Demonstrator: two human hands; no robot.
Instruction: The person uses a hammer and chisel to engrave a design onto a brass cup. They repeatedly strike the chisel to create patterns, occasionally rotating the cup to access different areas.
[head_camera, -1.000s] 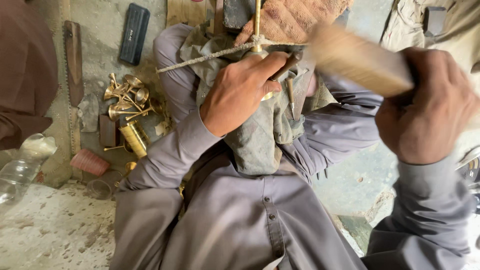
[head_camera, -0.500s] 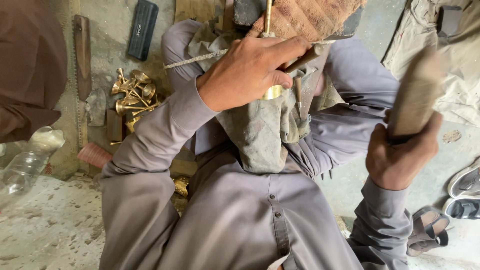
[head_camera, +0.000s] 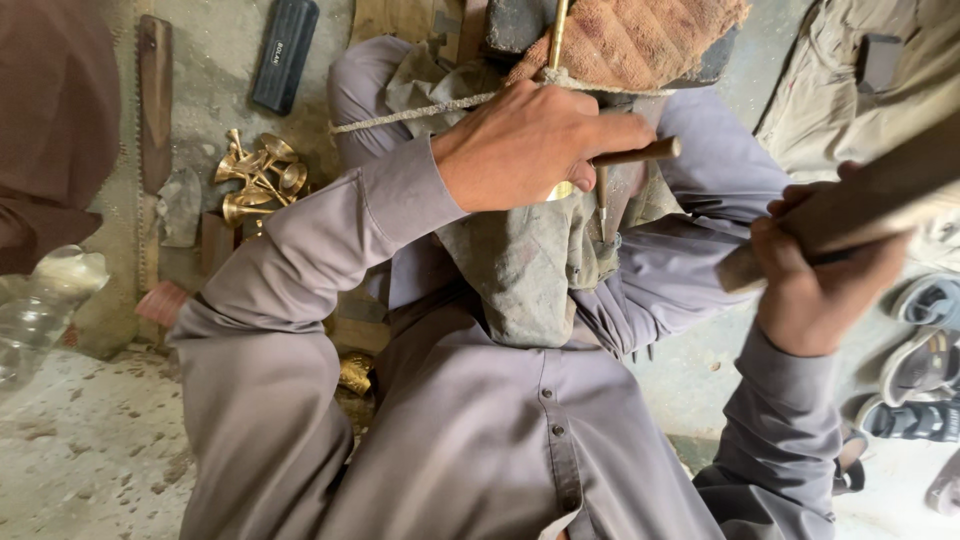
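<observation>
My left hand (head_camera: 530, 145) is closed over a small brass piece (head_camera: 562, 190) and a thin brown tool handle (head_camera: 640, 152) that sticks out to the right of my fingers. A brass rod (head_camera: 556, 35) rises from under the hand, past a rope (head_camera: 400, 115) and an orange-brown cloth pad (head_camera: 630, 40). A grey-green cloth (head_camera: 520, 260) hangs over my lap below the hand. My right hand (head_camera: 815, 280), well off to the right and lower, grips a blurred wooden stick (head_camera: 860, 195) that slants up to the right.
Several brass trumpet-shaped parts (head_camera: 260, 180) lie on the floor at left, by a long saw-like blade (head_camera: 155, 100) and a black case (head_camera: 285, 55). A plastic bottle (head_camera: 40, 300) sits far left. Sandals (head_camera: 920, 370) lie at right. Another person's brown garment (head_camera: 50, 120) fills the upper left.
My right hand has swung the wooden stick from beside my left hand, down and away, to a slant at the right. The left hand keeps its grip in place.
</observation>
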